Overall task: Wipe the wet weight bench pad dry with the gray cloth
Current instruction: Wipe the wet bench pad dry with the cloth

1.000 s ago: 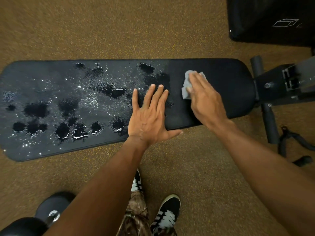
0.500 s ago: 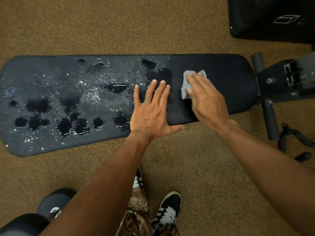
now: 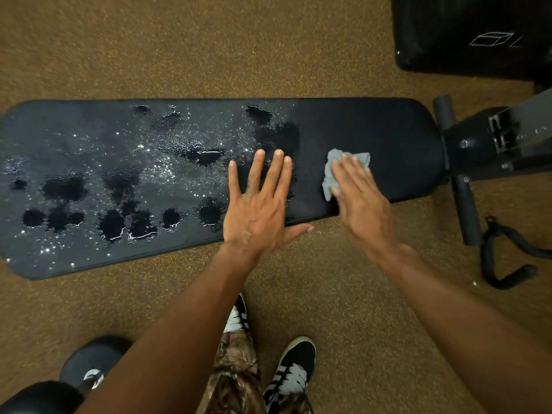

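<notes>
Weight bench pad point(image 3: 388, 130): long axis left–right across my view, rounded end pointing right at metal frame point(image 3: 478, 147). Puddles point(image 3: 64, 188) on left and middle.

Black case point(image 3: 448, 25), top right: white cube outline, lettering unreadable.

My left hand point(image 3: 257, 210): flat on pad, fingers straight, spread.

My right hand point(image 3: 361, 198): fingers straight, together, pressing gray cloth point(image 3: 330, 177) onto pad's right part.

We see a gray cloth point(image 3: 330, 171) on the black bench pad point(image 3: 394, 135). Our trousers point(image 3: 236, 380) are brown camouflage, our shoes point(image 3: 294, 370) black with white stripes, the floor point(image 3: 209, 49) speckled brown.
</notes>
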Demonstrator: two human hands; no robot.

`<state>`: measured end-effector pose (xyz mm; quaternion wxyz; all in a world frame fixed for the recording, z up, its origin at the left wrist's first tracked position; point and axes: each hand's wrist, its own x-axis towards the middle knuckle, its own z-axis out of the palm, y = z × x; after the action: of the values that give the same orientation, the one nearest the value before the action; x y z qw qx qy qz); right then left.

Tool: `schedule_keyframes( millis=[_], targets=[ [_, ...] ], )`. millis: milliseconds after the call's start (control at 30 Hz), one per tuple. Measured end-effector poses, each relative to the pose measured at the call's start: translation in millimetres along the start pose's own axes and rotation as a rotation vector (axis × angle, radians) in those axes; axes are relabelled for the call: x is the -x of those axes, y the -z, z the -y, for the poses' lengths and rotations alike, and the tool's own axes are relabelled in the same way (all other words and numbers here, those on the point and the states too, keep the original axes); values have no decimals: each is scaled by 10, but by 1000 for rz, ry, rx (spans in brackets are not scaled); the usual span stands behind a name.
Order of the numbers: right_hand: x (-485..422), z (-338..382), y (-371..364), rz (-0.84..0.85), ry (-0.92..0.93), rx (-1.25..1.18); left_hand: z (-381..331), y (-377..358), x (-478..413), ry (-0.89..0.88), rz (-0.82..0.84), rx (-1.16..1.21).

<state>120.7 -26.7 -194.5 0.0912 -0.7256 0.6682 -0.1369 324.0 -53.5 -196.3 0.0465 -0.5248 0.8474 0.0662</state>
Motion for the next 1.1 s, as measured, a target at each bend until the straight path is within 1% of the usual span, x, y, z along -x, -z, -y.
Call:
schedule_keyframes(
  millis=[67, 133, 233, 267, 300, 333, 400, 467, 533, 600, 667, 800, 867, 967, 1033, 1100],
  targets=[
    [-91, 222, -90, -33, -27, -43, -5, -3, -12, -4, -9, -4],
    [-67, 331, -147, -41, 5, -37, -12, -9, -22, -4, -12, -2],
    [211, 189, -90, 49, 192, 37, -8, -22, -15, -5, -4, -20],
    [303, 85, -39, 86, 240, 67, -7, -21, -17, -4, -3, -25],
    [354, -11, 20, 111, 251, 86, -7, -19, -25, -1, -6, -27],
    [362, -80, 65, 124, 222, 91, -10, -18, -29, 3, -6, -25],
    [285, -80, 89, 97, 88, 58, -21, -14, -34, 11, -6, -18],
    [113, 88, 44, 38, -28, 2, -22, -24, -36, 10, -4, -17],
    [-31, 361, -61, 4, -75, -78, -18, -32, -43, 4, -1, -13],
    [-20, 590, -180, -5, -40, -122, -17, -35, -46, 2, -14, 15],
    [123, 647, -213, 21, 42, -109, -15, -43, -45, 5, -26, 45],
    [407, 276, -40, 97, 227, 1, 1, -39, -40, -8, -21, 9],
    [396, 103, 44, 92, 182, 29, 1, -46, -42, -5, -33, 9],
    [194, 185, 19, -3, -2, -18, -11, -55, -43, 0, -31, -6],
    [78, 387, -81, -42, -32, -72, -14, -55, -40, 4, -30, -9],
    [100, 542, -175, -31, 0, -116, -10, -57, -35, 8, -30, -6]
  ],
)
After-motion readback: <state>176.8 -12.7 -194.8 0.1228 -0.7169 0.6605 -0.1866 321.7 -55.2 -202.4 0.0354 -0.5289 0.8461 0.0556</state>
